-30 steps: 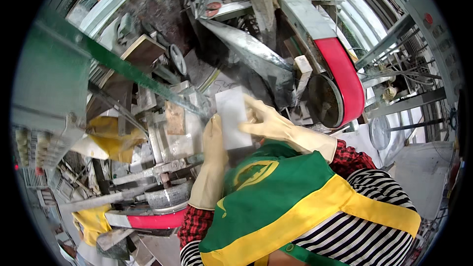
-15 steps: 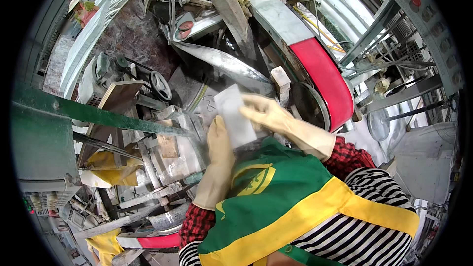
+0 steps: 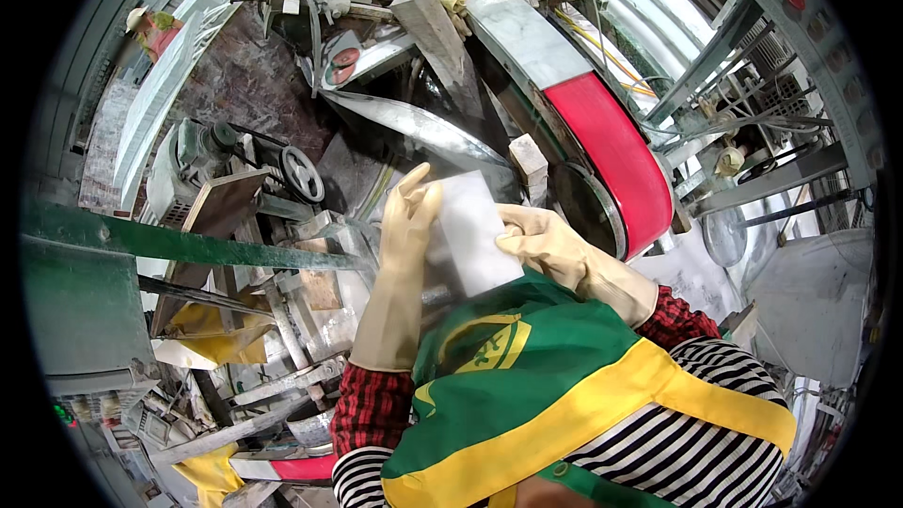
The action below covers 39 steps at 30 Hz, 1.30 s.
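A white rectangular slab (image 3: 478,233), thin and smooth-looking, is held up in front of the green apron (image 3: 527,348). My right hand (image 3: 547,243), in a cream rubber glove, grips its right edge with bent fingers and the thumb on the face. Along the slab's left side is my left hand (image 3: 408,218), gloved alike, its fingers raised and apart. Whether that hand touches the edge cannot be made out. Below it, a blurred greyish area borders the slab's left side.
A belt machine with a red band (image 3: 616,160) curves around on the right, a pale block (image 3: 529,167) beside it. To the left are a handwheel (image 3: 302,175) and a green bar (image 3: 188,237). Another person (image 3: 155,33) is far off at upper left.
The slab has shifted slightly right and turned. My left hand has risen and its fingers have spread; my right hand has come down and closed on the slab's right edge.
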Available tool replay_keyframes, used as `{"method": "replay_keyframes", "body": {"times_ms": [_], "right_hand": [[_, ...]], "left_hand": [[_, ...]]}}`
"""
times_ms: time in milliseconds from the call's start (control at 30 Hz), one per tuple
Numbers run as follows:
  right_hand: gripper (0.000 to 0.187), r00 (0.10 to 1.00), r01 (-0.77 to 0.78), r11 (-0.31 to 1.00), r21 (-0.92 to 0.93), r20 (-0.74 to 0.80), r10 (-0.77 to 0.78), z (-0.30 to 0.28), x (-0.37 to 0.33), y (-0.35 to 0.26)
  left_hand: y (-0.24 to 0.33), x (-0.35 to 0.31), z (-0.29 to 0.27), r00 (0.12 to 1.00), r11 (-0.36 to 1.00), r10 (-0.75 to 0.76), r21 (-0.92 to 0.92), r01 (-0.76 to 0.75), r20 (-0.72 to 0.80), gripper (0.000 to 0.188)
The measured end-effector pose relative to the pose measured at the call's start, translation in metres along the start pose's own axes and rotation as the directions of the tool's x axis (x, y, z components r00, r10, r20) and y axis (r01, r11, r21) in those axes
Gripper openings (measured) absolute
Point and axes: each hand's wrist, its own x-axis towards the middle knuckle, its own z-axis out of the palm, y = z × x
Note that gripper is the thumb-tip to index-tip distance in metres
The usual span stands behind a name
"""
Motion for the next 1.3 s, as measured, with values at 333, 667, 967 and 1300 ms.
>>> {"method": "replay_keyframes", "body": {"times_ms": [333,667,967,1300], "right_hand": [[0.051,0.639,0.46,0.843,-0.28,-0.555,-0.533,-0.16,0.077,0.001],[0.066,0.119,-0.114,0.753,-0.648,-0.761,-0.638,-0.294,0.143,-0.056],[0.016,0.341,0.021,0.854,-0.52,-0.799,-0.495,-0.308,0.106,-0.077],[0.044,0.613,0.143,0.341,-0.929,-0.187,-0.768,-0.413,0.094,-0.048]], "left_hand": [[-0.01,-0.06,0.022,0.958,0.962,-0.257,0.132,0.24,0.132,0.079],[-0.042,-0.137,-0.084,0.879,0.945,-0.324,-0.164,0.283,-0.35,0.056],[-0.081,-0.165,-0.108,0.831,0.923,-0.355,-0.301,0.239,-0.429,0.058],[-0.129,-0.212,-0.153,0.695,0.964,-0.246,-0.095,0.249,-0.675,0.047]]}}
